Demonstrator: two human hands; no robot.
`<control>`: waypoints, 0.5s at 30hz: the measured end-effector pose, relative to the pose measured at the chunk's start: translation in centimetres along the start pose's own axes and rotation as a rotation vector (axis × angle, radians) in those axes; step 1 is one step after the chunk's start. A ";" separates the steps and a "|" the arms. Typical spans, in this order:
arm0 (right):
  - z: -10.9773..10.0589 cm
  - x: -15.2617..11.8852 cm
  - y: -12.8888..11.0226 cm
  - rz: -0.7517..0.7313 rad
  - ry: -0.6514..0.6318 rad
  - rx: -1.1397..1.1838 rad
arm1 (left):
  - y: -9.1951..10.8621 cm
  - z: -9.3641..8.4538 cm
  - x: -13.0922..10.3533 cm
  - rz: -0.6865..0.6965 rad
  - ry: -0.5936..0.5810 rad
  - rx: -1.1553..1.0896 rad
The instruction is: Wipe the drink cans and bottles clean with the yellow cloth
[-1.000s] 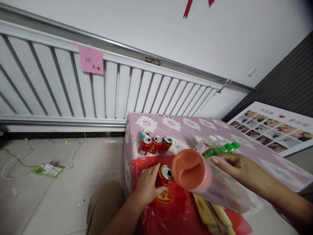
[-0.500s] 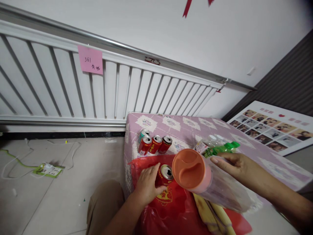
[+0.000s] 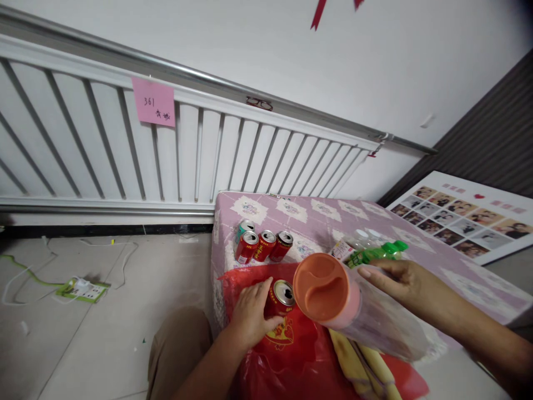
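My left hand is closed round the side of a red drink can whose top is opened. The can stands upright on a red plastic bag with a gold print. To its right, my right hand grips a clear plastic pitcher with an orange lid. The pitcher looks tilted, its lid close beside the can; I cannot tell whether they touch. Farther back stand several opened cans, among them a red can and a teal can. A yellow cloth lies below the pitcher.
Green-capped bottles lie behind my right hand on the pink patterned tablecloth. A white radiator runs along the wall. A framed photo board leans at the right. A power strip with cables lies on the floor.
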State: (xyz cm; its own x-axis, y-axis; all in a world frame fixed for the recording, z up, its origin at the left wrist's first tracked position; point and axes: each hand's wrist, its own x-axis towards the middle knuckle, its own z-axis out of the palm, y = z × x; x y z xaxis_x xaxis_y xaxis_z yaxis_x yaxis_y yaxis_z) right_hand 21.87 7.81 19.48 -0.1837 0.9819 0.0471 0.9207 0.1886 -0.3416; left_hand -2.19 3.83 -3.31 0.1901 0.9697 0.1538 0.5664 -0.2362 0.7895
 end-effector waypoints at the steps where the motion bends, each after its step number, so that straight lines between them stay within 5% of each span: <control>1: 0.0 0.0 0.0 0.010 -0.047 0.026 | 0.0 0.0 0.0 0.000 -0.002 0.002; 15: -0.1 0.1 0.2 0.044 -0.095 0.065 | 0.2 -0.2 0.1 -0.012 -0.014 0.001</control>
State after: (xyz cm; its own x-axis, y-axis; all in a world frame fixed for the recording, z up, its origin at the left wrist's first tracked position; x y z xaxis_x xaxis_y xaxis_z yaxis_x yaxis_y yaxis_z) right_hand 22.03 7.95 19.48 -0.1780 0.9824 -0.0571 0.9049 0.1406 -0.4018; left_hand -2.22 3.86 -3.03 0.1943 0.9715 0.1358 0.5696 -0.2244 0.7907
